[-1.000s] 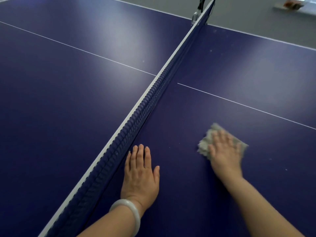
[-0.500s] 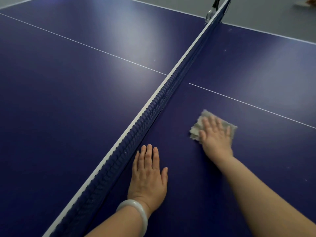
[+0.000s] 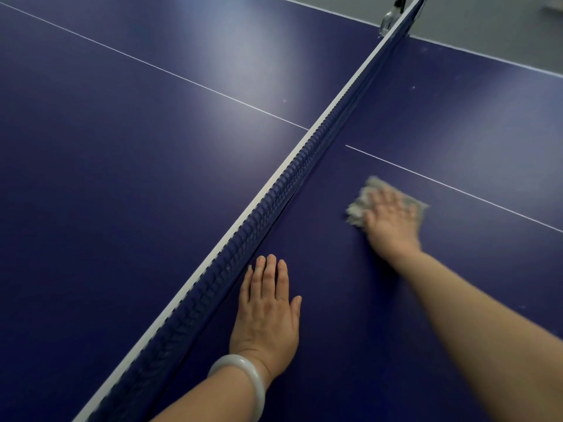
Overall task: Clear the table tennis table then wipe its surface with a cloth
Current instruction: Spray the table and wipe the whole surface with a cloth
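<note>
The dark blue table tennis table fills the view, with its net running diagonally from bottom left to top right. My right hand lies flat, fingers straight, pressing a small grey cloth onto the table's right half, just short of the white centre line. It is blurred. My left hand rests flat on the table beside the net, fingers straight and together, with a pale bangle on the wrist.
The net's metal clamp post stands at the far edge, top right. Grey floor shows beyond the table's far side. White lines cross both halves of the table.
My right hand has slid the cloth away from me, toward the centre line. My left hand has stayed flat beside the net. The camera has shifted slightly.
</note>
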Available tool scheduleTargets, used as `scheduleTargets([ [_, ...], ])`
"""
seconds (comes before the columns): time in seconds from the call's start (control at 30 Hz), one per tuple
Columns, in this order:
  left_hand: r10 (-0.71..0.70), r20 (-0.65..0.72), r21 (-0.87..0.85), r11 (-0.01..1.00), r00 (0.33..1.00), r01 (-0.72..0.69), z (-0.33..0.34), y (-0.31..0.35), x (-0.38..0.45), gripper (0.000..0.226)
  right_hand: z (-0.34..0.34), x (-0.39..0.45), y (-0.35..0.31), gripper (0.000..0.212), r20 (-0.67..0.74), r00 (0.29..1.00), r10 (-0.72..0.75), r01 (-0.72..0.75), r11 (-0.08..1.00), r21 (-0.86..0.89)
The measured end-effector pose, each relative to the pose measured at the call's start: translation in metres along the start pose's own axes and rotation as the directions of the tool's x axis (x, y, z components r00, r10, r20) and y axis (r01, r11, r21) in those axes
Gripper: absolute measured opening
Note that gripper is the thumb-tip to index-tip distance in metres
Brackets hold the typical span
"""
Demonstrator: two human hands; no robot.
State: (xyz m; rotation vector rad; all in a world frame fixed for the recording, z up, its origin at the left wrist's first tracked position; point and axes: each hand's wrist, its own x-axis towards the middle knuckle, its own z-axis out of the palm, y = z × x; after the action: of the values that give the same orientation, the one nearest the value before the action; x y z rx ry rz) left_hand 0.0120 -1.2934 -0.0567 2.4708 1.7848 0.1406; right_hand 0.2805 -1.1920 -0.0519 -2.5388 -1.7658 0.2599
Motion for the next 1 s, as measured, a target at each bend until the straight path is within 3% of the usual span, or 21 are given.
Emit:
scheduleTargets([
  [0.07, 0.007, -0.008, -0.001, 1.000, 1.000, -0.007, 0.000, 0.000, 0.000, 0.062, -0.009, 0.011, 0.031, 0.057, -0.017, 0.955, 0.295, -0.293, 0.954, 0.059],
  [0.1, 0.007, -0.012, 0.000, 1.000, 1.000, -0.007, 0.001, 0.000, 0.000, 0.062, -0.011, 0.015, 0.038, 0.057, -0.010, 0.929, 0.371, -0.369, 0.926, 0.076],
  [0.23, 0.010, -0.008, 0.001, 1.000, 1.000, -0.010, 0.001, 0.001, 0.000, 0.063, -0.017, 0.039, 0.026, 0.058, 0.051, 0.920, 0.388, -0.391, 0.917, 0.084],
  [0.37, -0.001, 0.024, 0.004, 1.000, 1.000, 0.000, 0.000, 0.001, 0.001, 0.064, -0.025, 0.083, -0.006, 0.060, 0.110, 0.955, 0.277, -0.288, 0.951, 0.110],
  [0.5, -0.001, 0.021, 0.019, 1.000, 1.000, 0.001, 0.002, 0.000, 0.001, 0.064, -0.019, 0.085, -0.069, 0.060, 0.143, 0.990, -0.015, 0.004, 0.997, 0.075],
  [0.63, -0.005, 0.025, 0.017, 1.000, 1.000, 0.005, 0.000, 0.002, 0.002, 0.064, 0.005, 0.012, -0.104, 0.059, 0.054, 0.947, -0.315, 0.314, 0.949, 0.031],
  [0.73, -0.011, 0.034, 0.018, 1.000, 0.999, 0.010, 0.000, 0.003, 0.002, 0.065, 0.009, -0.031, -0.063, 0.066, 0.078, 0.897, -0.435, 0.434, 0.900, 0.031],
  [0.8, -0.008, 0.032, 0.021, 1.000, 0.999, 0.007, 0.000, 0.003, 0.002, 0.064, 0.006, -0.030, -0.011, 0.077, 0.048, 0.950, -0.308, 0.308, 0.951, -0.008],
  [0.87, -0.010, 0.027, 0.017, 1.000, 1.000, 0.010, 0.001, 0.003, 0.001, 0.064, -0.004, -0.025, 0.040, 0.073, -0.012, 0.999, 0.035, -0.035, 0.999, 0.014],
  [0.93, -0.020, 0.028, 0.018, 1.000, 0.999, 0.019, 0.001, 0.003, 0.001, 0.064, -0.010, -0.030, 0.061, 0.061, 0.016, 0.918, 0.395, -0.395, 0.913, 0.102],
  [1.0, -0.024, 0.031, 0.025, 0.999, 0.999, 0.023, 0.002, 0.003, 0.001, 0.065, -0.006, -0.048, 0.041, 0.059, 0.011, 0.878, 0.479, -0.476, 0.869, 0.134],
])
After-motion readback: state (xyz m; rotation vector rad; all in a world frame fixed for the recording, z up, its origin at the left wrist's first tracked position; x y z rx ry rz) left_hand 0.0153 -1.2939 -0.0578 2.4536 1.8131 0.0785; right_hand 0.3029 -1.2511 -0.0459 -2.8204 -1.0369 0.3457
